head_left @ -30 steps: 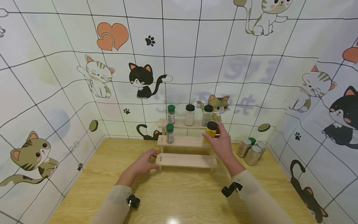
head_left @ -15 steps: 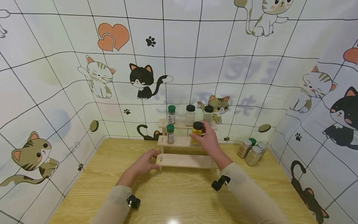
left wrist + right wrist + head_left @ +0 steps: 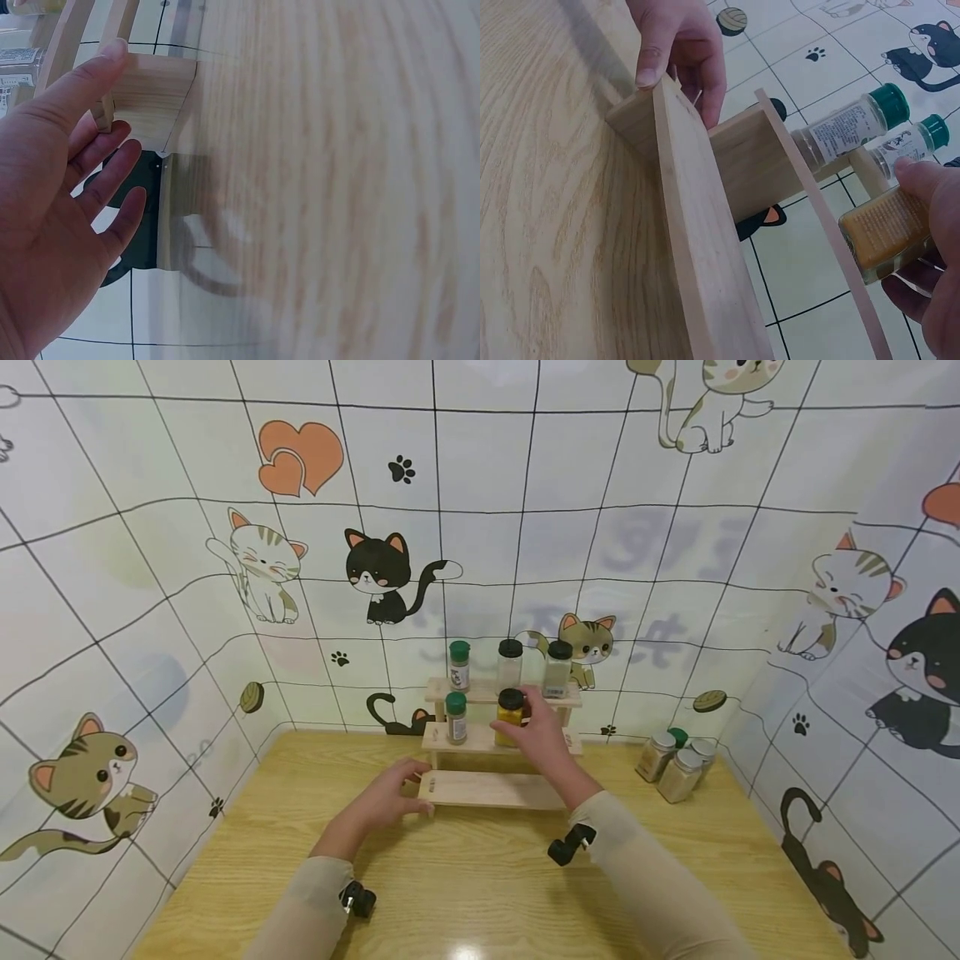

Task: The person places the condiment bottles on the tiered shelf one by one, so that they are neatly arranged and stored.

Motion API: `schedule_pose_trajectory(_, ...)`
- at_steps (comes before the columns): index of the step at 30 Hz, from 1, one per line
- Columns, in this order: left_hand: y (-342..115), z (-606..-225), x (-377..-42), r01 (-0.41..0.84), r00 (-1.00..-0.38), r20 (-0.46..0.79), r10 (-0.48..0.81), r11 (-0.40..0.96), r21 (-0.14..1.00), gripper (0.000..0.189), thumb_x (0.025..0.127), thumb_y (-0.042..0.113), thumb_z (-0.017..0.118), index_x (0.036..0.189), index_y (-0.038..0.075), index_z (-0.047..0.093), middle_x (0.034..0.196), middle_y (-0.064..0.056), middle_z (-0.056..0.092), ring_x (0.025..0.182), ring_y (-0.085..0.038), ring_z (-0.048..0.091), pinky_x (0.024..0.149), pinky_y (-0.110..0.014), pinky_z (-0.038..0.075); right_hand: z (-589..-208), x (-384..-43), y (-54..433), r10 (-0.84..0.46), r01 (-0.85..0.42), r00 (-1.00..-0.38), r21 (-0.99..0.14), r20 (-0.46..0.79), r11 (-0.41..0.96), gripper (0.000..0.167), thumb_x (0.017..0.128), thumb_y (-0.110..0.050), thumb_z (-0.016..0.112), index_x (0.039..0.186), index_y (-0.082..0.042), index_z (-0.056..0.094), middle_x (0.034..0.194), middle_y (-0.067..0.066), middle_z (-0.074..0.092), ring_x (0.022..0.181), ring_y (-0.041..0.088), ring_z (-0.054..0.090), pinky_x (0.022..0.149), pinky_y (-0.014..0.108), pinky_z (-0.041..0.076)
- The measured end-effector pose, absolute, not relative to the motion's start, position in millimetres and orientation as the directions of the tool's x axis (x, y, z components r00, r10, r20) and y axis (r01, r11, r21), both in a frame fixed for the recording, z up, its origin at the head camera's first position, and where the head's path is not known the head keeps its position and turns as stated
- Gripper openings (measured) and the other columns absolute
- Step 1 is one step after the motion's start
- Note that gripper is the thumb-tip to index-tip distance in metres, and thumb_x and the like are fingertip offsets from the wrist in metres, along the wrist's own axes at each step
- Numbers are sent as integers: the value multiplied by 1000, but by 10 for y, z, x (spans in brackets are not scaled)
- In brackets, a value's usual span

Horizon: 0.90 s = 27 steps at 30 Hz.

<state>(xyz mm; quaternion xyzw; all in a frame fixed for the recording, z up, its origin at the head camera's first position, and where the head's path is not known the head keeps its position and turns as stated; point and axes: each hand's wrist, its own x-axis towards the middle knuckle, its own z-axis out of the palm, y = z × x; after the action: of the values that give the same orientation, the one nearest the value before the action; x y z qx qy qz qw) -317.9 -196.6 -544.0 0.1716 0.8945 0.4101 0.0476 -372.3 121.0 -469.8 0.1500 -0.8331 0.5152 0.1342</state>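
Note:
A three-tier wooden spice rack (image 3: 487, 789) stands against the back wall. My left hand (image 3: 386, 793) pinches the left end of its lowest step, thumb at the front edge and fingers behind, as the right wrist view shows. My right hand (image 3: 543, 743) holds a spice jar (image 3: 510, 714) with a black lid and yellow contents upright at the middle tier. In the right wrist view the base of this jar is right at the tier's edge. On the same tier, to the left, stands a green-capped spice jar (image 3: 456, 718).
Along the top tier stand a green-capped jar (image 3: 459, 667) and two black-lidded jars, one in the middle (image 3: 510, 664) and one at right (image 3: 557, 670). Several more jars (image 3: 678, 777) cluster on the table (image 3: 465, 877) to the right of the rack. Cat-print sheeting (image 3: 480, 543) encloses the table.
My right hand has moved the yellow jar leftward along the middle tier, from its right end to near its middle. My left hand has stayed on the rack.

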Motion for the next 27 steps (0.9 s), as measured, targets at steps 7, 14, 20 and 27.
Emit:
schedule_pose_trajectory(7, -1974, -5457, -3182, 266, -937, 54, 345, 605, 751, 67, 90, 26, 96, 148, 11, 66, 141, -2, 63, 133, -33, 62, 115, -61, 49, -4726, -3703, 1155, -108, -376, -925, -838, 364, 396, 64, 96, -17, 91, 150, -16, 57, 125, 14, 71, 113, 32, 69, 92, 51, 62)
schedule_pose_trajectory(14, -1962, -5454, -3192, 271, -936, 61, 347, 600, 753, 66, 91, 27, 95, 148, 12, 66, 142, -3, 63, 134, -33, 61, 115, -62, 48, -4748, -3711, 1150, -92, -364, -929, -836, 359, 410, 66, 97, -18, 89, 153, -17, 55, 130, 13, 69, 121, 32, 66, 98, 53, 61)
schedule_pose_trajectory(20, -1961, -5453, -3188, 267, -937, 56, 345, 603, 751, 67, 91, 28, 94, 150, 12, 65, 144, -3, 62, 134, -34, 61, 115, -62, 48, -4765, -3718, 1151, -105, -366, -929, -832, 356, 416, 71, 97, -21, 90, 157, -15, 51, 137, 14, 66, 125, 33, 64, 99, 52, 61)
schedule_pose_trajectory(27, -1959, -5464, -3194, 263, -938, 53, 343, 602, 753, 69, 90, 27, 95, 150, 10, 65, 145, -5, 62, 134, -33, 62, 116, -62, 48, -4754, -3704, 1157, -98, -327, -943, -831, 318, 450, 78, 96, -25, 91, 159, -15, 46, 135, 14, 65, 124, 32, 64, 101, 53, 58)
